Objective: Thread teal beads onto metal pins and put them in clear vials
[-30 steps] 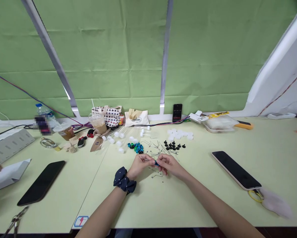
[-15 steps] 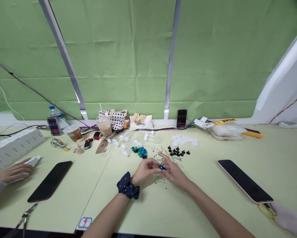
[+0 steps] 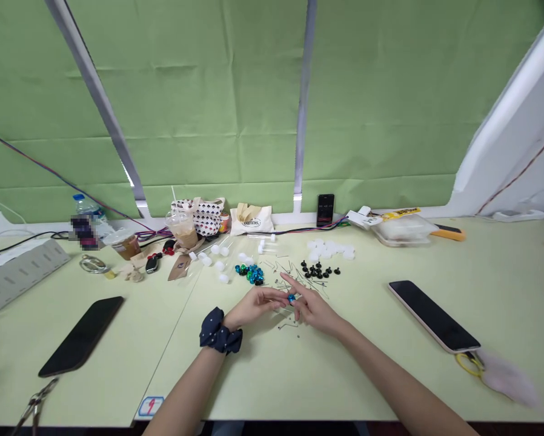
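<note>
A small shiny blue piece (image 3: 291,298) is pinched between my two hands above the table; its exact kind is too small to make out. From the left side my left hand (image 3: 256,306), below a dark dotted scrunchie (image 3: 220,331), grips it with its fingertips. Opposite, my right hand (image 3: 316,309) has thumb and fingers on the piece, its index finger stretched out. Thin metal pins (image 3: 294,275) lie scattered behind and beneath the hands. Blue and green shiny pieces (image 3: 254,274) are heaped just behind my left hand, and black knob-like pieces (image 3: 317,271) sit behind the right.
White caps (image 3: 329,249) and clear tubes with white caps (image 3: 224,269) lie farther back. Phones rest at left (image 3: 83,336) and right (image 3: 433,315). Drink cups (image 3: 183,230), bags and a plastic container (image 3: 401,230) line the back edge. Scissors-like metal tool (image 3: 36,402) lies front left.
The view has shifted slightly, and another person's hand at the far left has gone out of view. My fingers have shifted around the blue piece, showing more of it.
</note>
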The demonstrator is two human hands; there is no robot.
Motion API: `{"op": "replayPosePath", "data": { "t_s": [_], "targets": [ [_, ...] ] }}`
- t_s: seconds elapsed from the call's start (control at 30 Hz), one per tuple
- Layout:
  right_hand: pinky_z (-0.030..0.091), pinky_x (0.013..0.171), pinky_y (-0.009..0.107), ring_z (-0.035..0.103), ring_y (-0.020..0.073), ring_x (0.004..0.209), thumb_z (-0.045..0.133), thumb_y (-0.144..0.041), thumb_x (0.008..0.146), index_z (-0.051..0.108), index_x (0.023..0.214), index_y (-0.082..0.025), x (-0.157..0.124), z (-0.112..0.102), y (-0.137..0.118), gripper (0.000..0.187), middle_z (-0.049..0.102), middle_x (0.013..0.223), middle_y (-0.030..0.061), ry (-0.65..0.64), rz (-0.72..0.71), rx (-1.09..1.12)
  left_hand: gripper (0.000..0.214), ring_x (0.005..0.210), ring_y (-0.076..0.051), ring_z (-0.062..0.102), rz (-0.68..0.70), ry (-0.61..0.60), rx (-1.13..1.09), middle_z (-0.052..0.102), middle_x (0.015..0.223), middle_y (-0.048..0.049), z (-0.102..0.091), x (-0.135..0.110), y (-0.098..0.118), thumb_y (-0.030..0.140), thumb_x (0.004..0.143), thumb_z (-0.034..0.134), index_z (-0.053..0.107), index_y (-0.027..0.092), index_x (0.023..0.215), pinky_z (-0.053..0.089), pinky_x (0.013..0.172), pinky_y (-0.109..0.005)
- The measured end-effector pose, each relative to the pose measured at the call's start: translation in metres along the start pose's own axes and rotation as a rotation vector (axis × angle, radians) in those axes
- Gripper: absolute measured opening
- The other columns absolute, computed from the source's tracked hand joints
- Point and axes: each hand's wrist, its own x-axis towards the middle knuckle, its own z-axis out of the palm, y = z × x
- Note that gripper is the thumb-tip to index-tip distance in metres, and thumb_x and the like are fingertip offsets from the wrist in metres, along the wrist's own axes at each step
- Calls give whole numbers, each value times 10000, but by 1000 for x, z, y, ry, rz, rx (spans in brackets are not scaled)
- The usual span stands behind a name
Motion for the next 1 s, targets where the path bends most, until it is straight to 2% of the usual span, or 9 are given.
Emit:
{"op": "replayPosePath", "data": {
  "t_s": [0.1,0.17,0.23,0.33,0.43,0.57,0.8,0.9,1.0],
  "targets": [
    [512,473,216,594,70,592,401,-258,888,199,1405,-408,0,0,-3,575,474,1097,53,-21,52,132,365,967,-234,624,-12,20,14,673,1043,-130,-2,0,0,373,778,624,647,136,1055,472,867,-370],
    [536,496,239,613,86,624,427,-304,884,191,1405,-405,1,0,-4,581,479,1082,52,-18,60,234,342,951,-228,626,-5,115,58,676,1025,-121,-8,1,-2,377,771,626,652,143,1019,475,848,-359],
    [553,517,265,623,102,648,458,-347,873,190,1400,-401,1,0,-5,594,495,1048,45,-4,57,331,324,904,-214,627,14,314,163,676,978,-101,-20,1,-7,387,777,609,642,156,1002,480,808,-346],
    [568,526,300,632,123,667,509,-397,842,195,1385,-393,2,-1,-6,627,517,1016,39,17,72,454,286,826,-212,600,37,762,488,637,898,-78,-45,-2,-19,412,799,553,617,175,945,472,727,-346],
    [573,522,333,645,148,670,553,-415,812,156,1375,-397,2,-3,-9,689,534,1002,40,30,86,549,293,953,-271,521,-12,1087,932,562,954,-101,-69,-8,-34,398,769,586,574,172,955,403,852,-428],
    [565,499,344,653,156,614,575,-418,794,161,1342,-402,2,-4,-13,686,554,968,23,44,114,612,420,1006,-313,461,-169,1122,1183,508,995,-136,-87,-12,-52,439,754,591,500,131,1024,372,860,-460],
    [507,408,252,626,134,478,458,-561,817,289,1232,-319,5,-3,-8,509,602,835,-5,203,221,581,361,932,-301,503,-329,1083,1149,549,946,-157,-99,-11,-70,388,819,507,475,86,1013,389,815,-430],
    [483,381,244,599,125,424,417,-609,814,310,1200,-303,7,-5,-2,503,615,795,-14,338,263,594,316,949,-303,503,-289,1131,1052,556,965,-153,-100,-13,-68,357,825,495,476,103,1013,388,822,-443],
    [468,379,253,575,119,402,432,-613,806,315,1174,-297,8,-11,6,499,625,793,-19,461,227,657,307,975,-280,506,-87,1170,915,551,1007,-117,-93,-14,-58,359,817,509,474,156,1045,386,854,-435]
  ]
}}
